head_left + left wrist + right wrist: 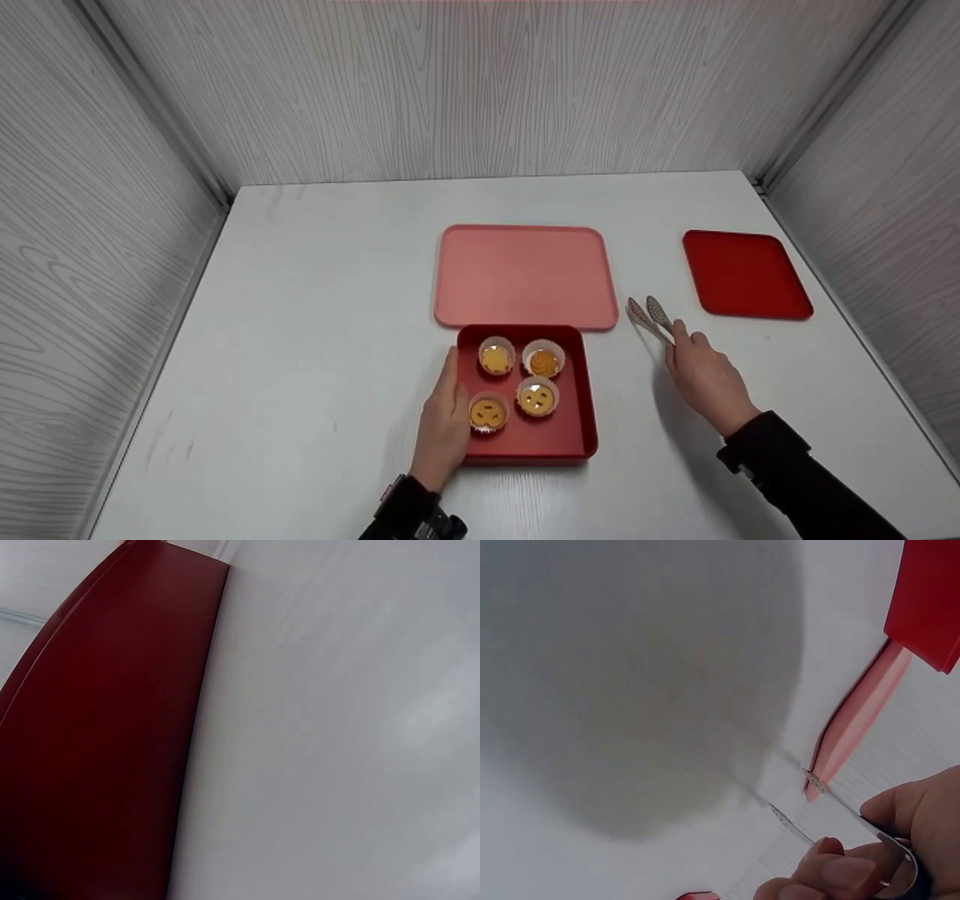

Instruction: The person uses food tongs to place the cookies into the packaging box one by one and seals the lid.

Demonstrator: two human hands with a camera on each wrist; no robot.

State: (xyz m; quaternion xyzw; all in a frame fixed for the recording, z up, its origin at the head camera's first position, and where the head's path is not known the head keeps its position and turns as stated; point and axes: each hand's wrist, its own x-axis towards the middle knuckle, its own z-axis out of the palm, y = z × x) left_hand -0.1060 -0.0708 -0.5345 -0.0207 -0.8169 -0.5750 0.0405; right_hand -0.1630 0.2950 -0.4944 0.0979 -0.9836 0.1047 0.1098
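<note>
My left hand rests along the left side of a dark red square box, its visible fingers straight against the wall. Inside the box sit several small round pastries in pale paper cups, one with a swirl and others with cut-out marks. The box's outer wall fills the left of the left wrist view, which shows no fingers. To the right of the box, my right hand grips small metal tongs between thumb and fingers. Their perforated tips stand apart with nothing between them, above the table.
A flat pink tray lies just behind the box. Farther right is a smaller red tray, near the table's right edge. Wood-grain panels enclose the white table at the back and both sides.
</note>
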